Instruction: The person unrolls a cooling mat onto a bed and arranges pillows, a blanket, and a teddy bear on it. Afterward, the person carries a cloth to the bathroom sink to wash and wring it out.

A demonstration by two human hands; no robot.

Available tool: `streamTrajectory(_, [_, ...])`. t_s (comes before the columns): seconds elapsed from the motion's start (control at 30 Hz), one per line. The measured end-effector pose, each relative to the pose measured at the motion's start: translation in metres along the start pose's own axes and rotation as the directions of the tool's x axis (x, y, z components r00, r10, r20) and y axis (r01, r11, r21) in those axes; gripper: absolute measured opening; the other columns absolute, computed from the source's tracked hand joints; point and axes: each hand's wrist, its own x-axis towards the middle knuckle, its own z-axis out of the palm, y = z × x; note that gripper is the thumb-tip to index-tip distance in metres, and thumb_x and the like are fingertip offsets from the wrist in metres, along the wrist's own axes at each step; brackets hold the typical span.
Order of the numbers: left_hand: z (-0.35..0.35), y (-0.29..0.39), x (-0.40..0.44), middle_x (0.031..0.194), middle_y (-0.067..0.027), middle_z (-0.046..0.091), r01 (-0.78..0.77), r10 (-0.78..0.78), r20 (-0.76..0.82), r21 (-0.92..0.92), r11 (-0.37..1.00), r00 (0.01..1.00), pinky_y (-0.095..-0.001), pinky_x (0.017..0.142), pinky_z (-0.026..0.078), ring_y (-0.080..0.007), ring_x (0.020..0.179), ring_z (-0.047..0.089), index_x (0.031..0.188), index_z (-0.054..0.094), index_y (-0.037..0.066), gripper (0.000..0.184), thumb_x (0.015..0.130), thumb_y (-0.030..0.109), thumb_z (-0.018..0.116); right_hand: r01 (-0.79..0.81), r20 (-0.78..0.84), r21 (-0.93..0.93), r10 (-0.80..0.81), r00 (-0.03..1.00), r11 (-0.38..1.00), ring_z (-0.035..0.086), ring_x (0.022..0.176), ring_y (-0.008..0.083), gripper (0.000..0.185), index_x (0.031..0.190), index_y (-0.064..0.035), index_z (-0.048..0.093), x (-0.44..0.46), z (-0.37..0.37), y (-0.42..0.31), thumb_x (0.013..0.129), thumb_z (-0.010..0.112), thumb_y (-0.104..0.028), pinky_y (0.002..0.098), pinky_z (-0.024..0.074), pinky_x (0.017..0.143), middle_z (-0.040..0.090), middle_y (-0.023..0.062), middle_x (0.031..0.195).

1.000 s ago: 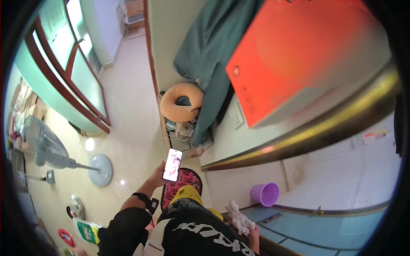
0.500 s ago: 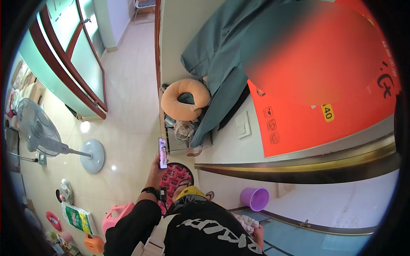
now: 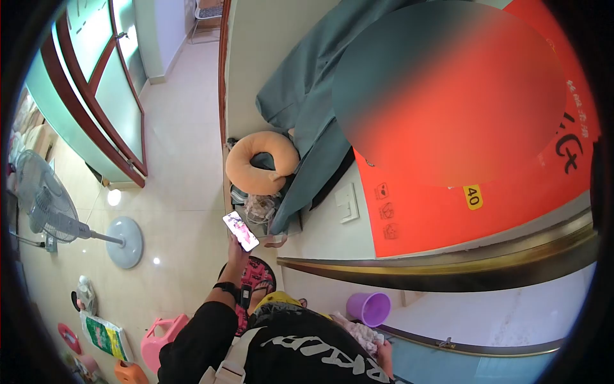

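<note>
My left hand is closed around a smartphone with a lit, pinkish picture on its screen. The phone is tilted, out in front of my body, above the floor beside a low stand. Down at my right side, my right hand grips a crumpled pale pink and white cloth; part of the hand is cut off from clear sight by my black shirt. A purple bucket stands just beyond that cloth. Under my feet lies a pink and black patterned mat.
An orange neck pillow rests on the stand by the wall, near a hanging grey-green cloth. To the left are a standing fan, a pink stool and a green-white bag. A metal-edged doorway is at right.
The phone has turned from upright to a slant, and its screen shows more fully. My right hand still has the cloth. The whole view has shifted slightly.
</note>
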Motion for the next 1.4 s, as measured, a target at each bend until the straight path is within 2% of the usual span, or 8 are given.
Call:
streamTrajectory(0.17, [-0.068, -0.032, 0.081, 0.091, -0.0043, 0.063, -0.089, 0.325, -0.455, 0.466, 0.88, 0.829, -0.0358, 0.061, 0.053, -0.0173, 0.076, 0.062, 0.117, 0.059, 0.007, 0.028, 0.098, 0.024, 0.048, -0.092, 0.024, 0.004, 0.092, 0.995, 0.996, 0.061, 0.057, 0.018, 0.022, 0.095, -0.0027, 0.063, -0.015, 0.001, -0.024, 0.075, 0.071, -0.007, 0.0327, 0.0473, 0.045, 0.064, 0.0052, 0.076])
streamTrajectory(0.3, [-0.034, 0.001, 0.061, 0.066, -0.0022, 0.059, 0.07, 0.388, -0.328, 0.833, 0.549, 0.862, -0.0287, 0.037, 0.042, -0.0139, 0.045, 0.052, 0.113, 0.067, 0.004, 0.032, 0.09, 0.026, 0.06, -0.001, 0.001, -0.115, 0.001, 1.0, 0.993, 0.063, 0.062, 0.0177, 0.017, 0.09, -0.004, 0.065, 0.015, -0.006, -0.012, 0.075, 0.072, -0.008, 0.0333, 0.052, 0.052, 0.065, 0.0051, 0.076])
streamTrajectory(0.4, [-0.047, 0.001, 0.074, 0.057, -0.004, 0.056, 0.017, 0.402, -0.323, 0.797, 0.603, 0.857, -0.0284, 0.036, 0.038, -0.0133, 0.046, 0.052, 0.079, 0.066, -0.001, 0.022, 0.086, 0.02, 0.064, 0.075, 0.0, -0.098, -0.075, 0.997, 0.992, 0.061, 0.059, 0.0167, 0.024, 0.091, -0.0026, 0.066, 0.032, -0.005, -0.018, 0.071, 0.076, -0.011, 0.0316, 0.0495, 0.048, 0.064, 0.0052, 0.076])
streamTrajectory(0.83, [-0.021, -0.017, 0.01, 0.075, -0.0081, 0.06, 0.254, 0.078, -0.363, 0.774, 0.58, 0.928, -0.0383, 0.055, 0.048, -0.0185, 0.066, 0.06, 0.095, 0.054, 0.01, 0.015, 0.094, 0.025, 0.053, 0.289, 0.097, -0.184, -0.275, 0.957, 0.94, 0.06, 0.061, 0.0137, 0.028, 0.089, -0.0023, 0.07, 0.143, -0.047, -0.071, 0.069, 0.079, -0.018, 0.0317, 0.0495, 0.054, 0.065, 0.0054, 0.074])
streamTrajectory(1.03, [0.051, -0.072, -0.091, 0.108, -0.0095, 0.067, 0.174, -0.418, -0.542, 0.737, -0.653, 0.729, -0.0395, 0.076, 0.053, -0.0215, 0.09, 0.066, 0.116, 0.064, 0.01, 0.035, 0.091, 0.032, 0.055, 0.521, 0.201, 0.0, -0.51, 0.836, 0.854, 0.063, 0.074, 0.0146, 0.032, 0.101, -0.0009, 0.068, 0.165, -0.097, -0.152, 0.075, 0.074, -0.018, 0.0298, 0.0506, 0.07, 0.069, 0.009, 0.085])
streamTrajectory(1.17, [0.012, -0.085, -0.083, 0.105, -0.0143, 0.068, -0.743, -0.789, -0.097, 0.284, -0.606, 0.606, -0.0418, 0.08, 0.052, -0.0314, 0.095, 0.065, 0.108, 0.066, 0.012, 0.028, 0.087, 0.019, 0.049, 0.53, 0.281, 0.239, -0.581, 0.764, 0.813, 0.062, 0.079, 0.0122, 0.028, 0.103, -0.0009, 0.067, 0.159, -0.122, -0.242, 0.077, 0.07, -0.012, 0.0276, 0.0498, 0.071, 0.068, 0.0047, 0.09])
streamTrajectory(1.23, [0.083, -0.113, -0.154, 0.102, -0.0126, 0.068, -0.257, -0.387, -0.062, 0.651, -0.714, 0.92, -0.0436, 0.084, 0.051, -0.0324, 0.098, 0.064, 0.107, 0.066, 0.014, 0.029, 0.088, 0.025, 0.048, 0.503, 0.367, 0.271, -0.571, 0.735, 0.821, 0.062, 0.079, 0.0109, 0.026, 0.102, -0.0002, 0.066, 0.183, -0.129, -0.281, 0.077, 0.068, -0.008, 0.0261, 0.05, 0.072, 0.068, 0.0036, 0.09])
streamTrajectory(1.4, [-0.027, -0.121, -0.171, 0.11, -0.0115, 0.067, -0.414, -0.511, -0.371, 0.312, -0.855, 0.775, -0.0432, 0.094, 0.048, -0.0304, 0.107, 0.062, 0.114, 0.066, 0.019, 0.04, 0.084, 0.045, 0.058, 0.406, 0.415, 0.562, -0.67, 0.615, 0.721, 0.063, 0.08, 0.0119, 0.026, 0.105, 0.0003, 0.064, 0.2, -0.123, -0.398, 0.079, 0.064, -0.004, 0.0265, 0.0516, 0.073, 0.067, 0.0059, 0.093])
